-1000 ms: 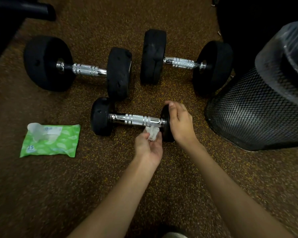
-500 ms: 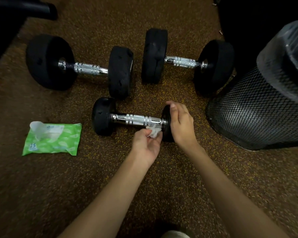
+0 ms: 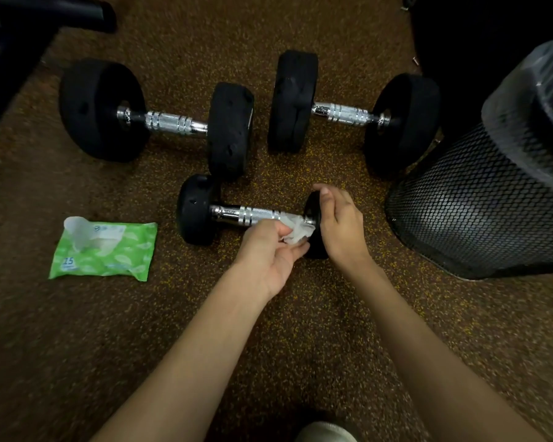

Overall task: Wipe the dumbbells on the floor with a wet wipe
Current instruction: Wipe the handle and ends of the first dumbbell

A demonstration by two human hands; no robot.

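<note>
- We show a small dumbbell [image 3: 246, 215] lying on the speckled floor [image 3: 77, 330], about mid-floor, its chrome handle running left to right.
- Our left hand [image 3: 268, 253] pinches a crumpled white wipe [image 3: 296, 231] between thumb and fingers, against the right end of that handle.
- Our right hand [image 3: 340, 224] curls over the dumbbell's right head, gripping it.
- Farther off lie the left large dumbbell [image 3: 160, 122] and the right large dumbbell [image 3: 348, 113], side by side but apart.
- A green pack of wipes [image 3: 104, 247] lies flat toward the floor's left edge, its flap peeled up.
- A black mesh bin [image 3: 479, 199] stands at the floor's right edge, near our right hand.
</note>
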